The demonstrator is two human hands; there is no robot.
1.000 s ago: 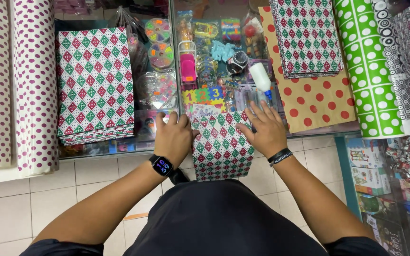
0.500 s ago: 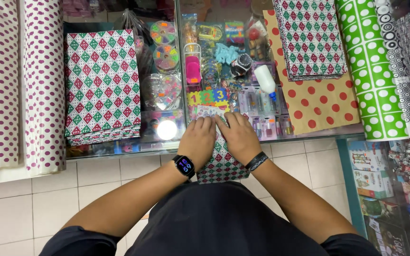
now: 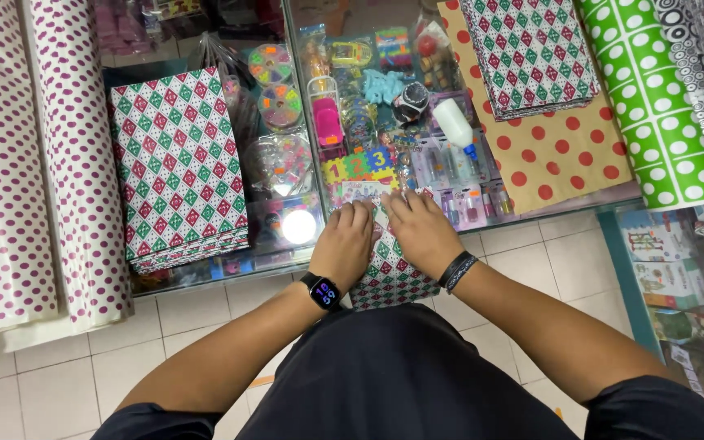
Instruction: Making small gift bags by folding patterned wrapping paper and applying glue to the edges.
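A sheet of diamond-patterned paper in green, red and white [image 3: 390,279] hangs over the near edge of a glass counter [image 3: 580,205]. My left hand [image 3: 345,244] lies flat on its left part, fingers together, with a dark watch on the wrist. My right hand [image 3: 419,230] presses flat on its right part, a dark band on the wrist. Both hands sit side by side, almost touching, with fingertips at the sheet's far edge. Neither hand grips anything.
A stack of the same patterned paper [image 3: 178,169] lies left on the counter, another stack [image 3: 531,50] far right on red-dotted brown paper [image 3: 560,155]. A white glue bottle [image 3: 455,126] stands nearby. Purple-dotted rolls [image 3: 34,155] lie left, a green dotted roll [image 3: 653,106] right. Toys show under the glass.
My hands have moved from the sheet's outer sides inward to its middle, now side by side. The view has shifted slightly.
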